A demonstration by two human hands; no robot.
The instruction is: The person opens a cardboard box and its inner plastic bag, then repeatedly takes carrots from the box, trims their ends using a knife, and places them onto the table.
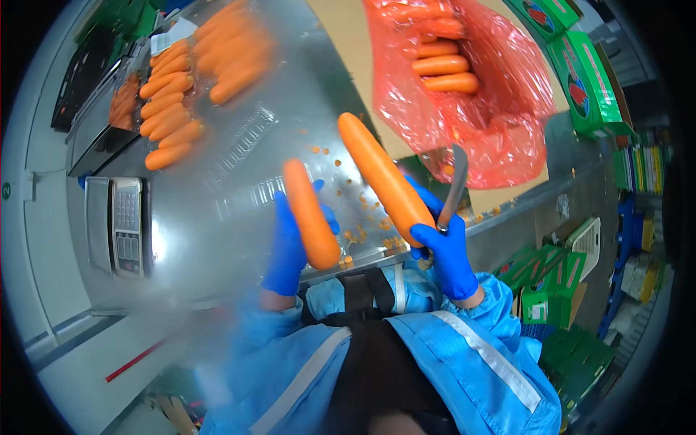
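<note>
My left hand [287, 250], in a blue glove, is closed around a carrot [310, 217] that stands nearly upright over the front of the metal table [177, 206]. Another, longer carrot [380, 170] slants up and left from my gloved right hand [453, 254]. That same hand also grips a knife [456, 185], its curved blade pointing up and away from the carrot. Small cut carrot bits [354, 235] lie scattered on the metal below and between my hands. Beyond my right hand, a red plastic bag [500, 141] lies open with several carrots [441, 67] inside.
Carrots lie in a row [170, 123] and a blurred pile [235, 54] at the back left. A scale [129, 226] stands at the left. Cardboard [341, 36] lies under the bag. Green boxes [591, 83] stand at the right, with more boxes [547, 290] lower down.
</note>
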